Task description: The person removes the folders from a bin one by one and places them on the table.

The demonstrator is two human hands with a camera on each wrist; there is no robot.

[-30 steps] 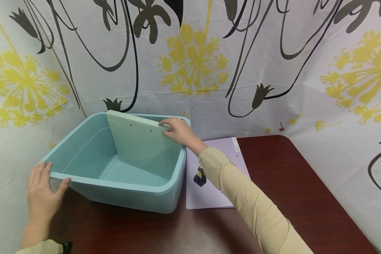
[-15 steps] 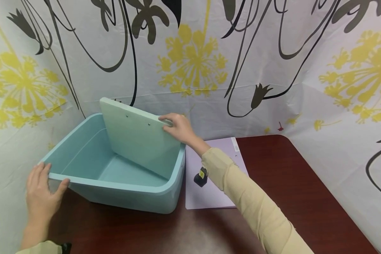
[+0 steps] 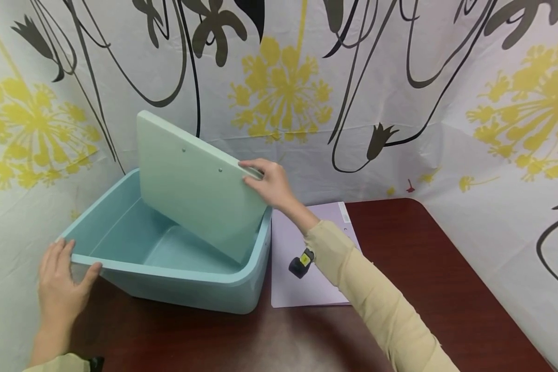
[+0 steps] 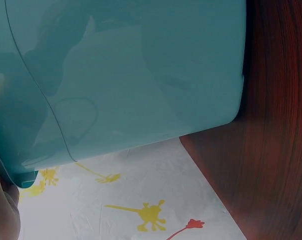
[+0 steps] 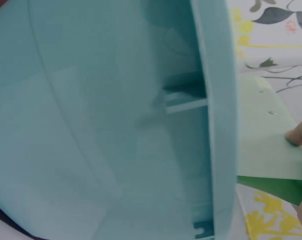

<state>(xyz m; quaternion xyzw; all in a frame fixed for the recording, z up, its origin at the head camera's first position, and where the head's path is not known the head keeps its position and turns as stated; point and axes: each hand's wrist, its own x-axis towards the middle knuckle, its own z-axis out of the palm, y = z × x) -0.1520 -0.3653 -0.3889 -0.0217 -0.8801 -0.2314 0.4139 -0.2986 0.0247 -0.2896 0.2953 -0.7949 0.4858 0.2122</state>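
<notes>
My right hand (image 3: pixel 270 182) pinches a pale mint-green binder (image 3: pixel 192 186) by its thick upper edge, thumb on the near cover. Two metal rivets show on that cover. The binder stands slanted, its left end high above the rim and its lower part inside a light blue plastic tub (image 3: pixel 167 281). In the right wrist view, a darker green inner side (image 5: pixel 286 189) shows beneath the mint cover, near the right fingers. At the tub's near left corner, my left hand (image 3: pixel 62 281) grips the rim, with thumb and fingers spread over it.
A lavender binder (image 3: pixel 302 289) with a white label lies flat right of the tub, partly under my right forearm. The tub stands on a dark red-brown wooden table (image 3: pixel 428 279). A white cloth with printed flowers (image 3: pixel 285 88) hangs behind and at both sides.
My right hand has raised the mint-green binder, its left end rising most, so it tilts more steeply. The left hand stays on the tub's corner.
</notes>
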